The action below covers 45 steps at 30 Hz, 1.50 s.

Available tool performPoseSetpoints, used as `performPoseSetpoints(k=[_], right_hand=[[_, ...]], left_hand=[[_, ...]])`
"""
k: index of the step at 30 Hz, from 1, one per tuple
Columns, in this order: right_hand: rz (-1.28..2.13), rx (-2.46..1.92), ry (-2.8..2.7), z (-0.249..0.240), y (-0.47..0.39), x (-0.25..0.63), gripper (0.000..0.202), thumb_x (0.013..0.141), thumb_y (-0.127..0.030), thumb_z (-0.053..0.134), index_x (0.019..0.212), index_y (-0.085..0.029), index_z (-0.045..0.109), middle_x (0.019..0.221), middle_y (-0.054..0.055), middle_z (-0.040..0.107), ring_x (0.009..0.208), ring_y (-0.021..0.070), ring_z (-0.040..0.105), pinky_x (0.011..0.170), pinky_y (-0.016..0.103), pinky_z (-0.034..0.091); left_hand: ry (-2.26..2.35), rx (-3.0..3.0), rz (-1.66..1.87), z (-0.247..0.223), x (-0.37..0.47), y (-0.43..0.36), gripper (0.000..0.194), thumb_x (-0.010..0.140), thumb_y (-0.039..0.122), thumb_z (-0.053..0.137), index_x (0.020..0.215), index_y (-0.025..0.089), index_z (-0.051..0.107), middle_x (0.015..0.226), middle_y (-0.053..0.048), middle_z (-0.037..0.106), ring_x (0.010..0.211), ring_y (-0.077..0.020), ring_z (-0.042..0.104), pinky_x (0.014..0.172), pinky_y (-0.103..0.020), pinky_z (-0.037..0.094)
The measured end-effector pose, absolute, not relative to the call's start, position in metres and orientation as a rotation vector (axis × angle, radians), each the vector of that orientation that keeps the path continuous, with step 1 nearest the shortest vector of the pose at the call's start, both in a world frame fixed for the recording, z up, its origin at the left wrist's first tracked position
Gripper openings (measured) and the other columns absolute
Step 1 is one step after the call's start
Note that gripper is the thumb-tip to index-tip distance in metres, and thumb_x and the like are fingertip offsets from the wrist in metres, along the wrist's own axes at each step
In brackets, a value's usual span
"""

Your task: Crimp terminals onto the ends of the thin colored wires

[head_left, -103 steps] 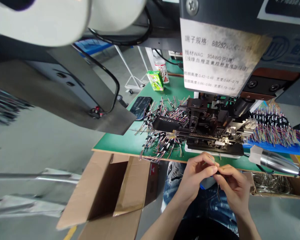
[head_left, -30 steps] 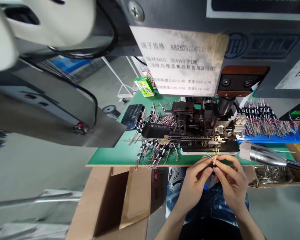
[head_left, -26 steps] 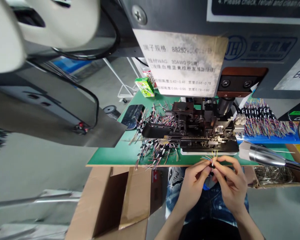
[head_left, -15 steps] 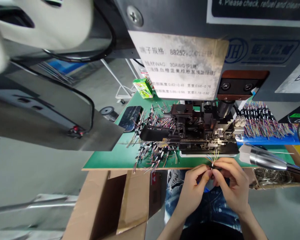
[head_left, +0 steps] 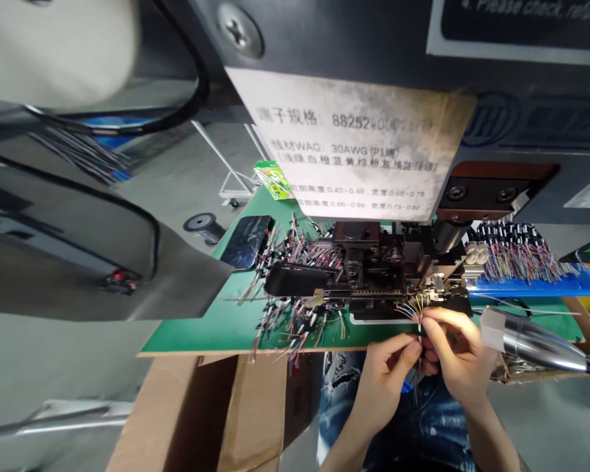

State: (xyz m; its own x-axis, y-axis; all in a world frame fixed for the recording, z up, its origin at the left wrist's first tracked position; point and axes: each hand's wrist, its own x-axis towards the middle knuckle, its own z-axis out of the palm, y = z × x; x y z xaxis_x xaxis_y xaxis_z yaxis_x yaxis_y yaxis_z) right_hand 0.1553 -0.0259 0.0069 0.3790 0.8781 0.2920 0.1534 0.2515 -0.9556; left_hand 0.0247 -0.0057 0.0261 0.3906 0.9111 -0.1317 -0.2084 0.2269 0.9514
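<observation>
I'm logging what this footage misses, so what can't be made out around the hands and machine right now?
All in the head view:
Wire bundle: partly hidden by the left hand and right hand.
Wire tips: too small to tell whether they touch the machine.
Label: end of its top line too faint to read.
Green carton: partly hidden behind the label.
Cardboard box: cut off by the bottom edge.

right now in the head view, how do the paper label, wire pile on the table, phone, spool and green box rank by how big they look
1. paper label
2. wire pile
3. phone
The spool and green box look too alike to rank; the green box is partly hidden behind the paper label.
</observation>
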Motion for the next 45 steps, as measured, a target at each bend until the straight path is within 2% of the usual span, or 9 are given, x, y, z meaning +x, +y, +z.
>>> performPoseSetpoints(k=[3,5,16,27,32,35,39,42,45], right_hand=[[0.701,-1.279,-1.047,0.008,-0.024,0.154,0.016,0.102,-0.036,0.077,0.104,-0.023,0.084,0.058,-0.003,0.065,0.042,0.0136,0.057,0.04,0.024,0.052],[0.7,-1.255,-1.05,0.007,-0.023,0.153,0.02,0.102,-0.04,0.077,0.102,-0.021,0.084,0.053,-0.005,0.058,0.039,0.0127,0.053,0.038,0.023,0.051],[0.761,-1.271,-0.971,0.007,-0.017,0.15,0.023,0.095,-0.042,0.084,0.097,-0.019,0.086,0.055,-0.002,0.059,0.043,0.0118,0.051,0.037,0.02,0.047],[0.791,-1.316,-0.982,0.011,-0.016,0.149,0.024,0.097,-0.044,0.082,0.098,-0.02,0.086,0.056,-0.003,0.057,0.045,0.0124,0.048,0.038,0.022,0.044],[0.761,-1.274,-1.059,0.008,-0.014,0.153,0.018,0.1,-0.038,0.078,0.102,-0.022,0.085,0.055,-0.004,0.056,0.043,0.0123,0.048,0.038,0.023,0.042],[0.609,-1.263,-1.253,0.014,-0.013,0.16,0.01,0.101,-0.028,0.076,0.106,-0.027,0.085,0.076,0.0,0.071,0.051,0.0136,0.059,0.048,0.027,0.051],[0.447,-1.231,-1.405,0.026,-0.016,0.169,0.008,0.096,-0.025,0.079,0.089,-0.028,0.082,0.103,0.006,0.077,0.078,0.0211,0.073,0.071,0.037,0.065],[0.749,-1.219,-1.207,0.029,-0.019,0.166,0.009,0.097,-0.032,0.081,0.09,-0.028,0.077,0.087,0.002,0.075,0.054,0.0158,0.066,0.048,0.03,0.061],[1.013,-1.178,-0.963,0.028,-0.022,0.158,0.018,0.095,-0.044,0.084,0.103,-0.028,0.08,0.06,-0.006,0.063,0.037,0.0144,0.056,0.031,0.026,0.05]], left_hand=[[0.852,1.082,0.933,0.025,0.028,-0.005,0.046,0.096,0.057,0.073,0.074,0.017,0.081,0.067,-0.004,0.074,0.058,-0.0174,0.063,0.064,-0.028,0.059],[0.891,1.118,0.968,0.023,0.028,-0.005,0.045,0.097,0.056,0.073,0.076,0.017,0.083,0.068,-0.004,0.074,0.059,-0.0179,0.062,0.063,-0.027,0.058],[0.968,1.216,1.058,0.017,0.024,-0.009,0.043,0.101,0.054,0.068,0.085,0.018,0.086,0.077,-0.007,0.08,0.067,-0.0219,0.068,0.068,-0.03,0.061],[0.972,1.2,1.056,0.02,0.024,-0.008,0.045,0.1,0.057,0.069,0.084,0.019,0.086,0.072,-0.006,0.078,0.063,-0.0213,0.067,0.059,-0.028,0.057],[0.951,1.178,1.05,0.021,0.025,-0.007,0.046,0.1,0.059,0.069,0.085,0.019,0.086,0.073,-0.006,0.079,0.063,-0.0218,0.069,0.063,-0.03,0.06],[0.864,1.135,1.035,0.022,0.022,-0.006,0.046,0.1,0.059,0.07,0.082,0.019,0.085,0.073,-0.006,0.08,0.06,-0.0204,0.069,0.064,-0.03,0.061],[0.738,1.032,0.902,0.022,0.014,-0.005,0.047,0.099,0.058,0.073,0.076,0.018,0.084,0.071,-0.007,0.079,0.06,-0.0198,0.071,0.067,-0.03,0.06],[0.686,0.964,0.838,0.02,0.011,-0.003,0.048,0.095,0.061,0.076,0.079,0.017,0.084,0.071,-0.008,0.079,0.059,-0.0204,0.072,0.064,-0.03,0.059],[0.703,0.979,0.841,0.017,0.013,-0.002,0.049,0.095,0.062,0.076,0.077,0.017,0.083,0.072,-0.008,0.079,0.059,-0.0207,0.072,0.064,-0.03,0.059]])
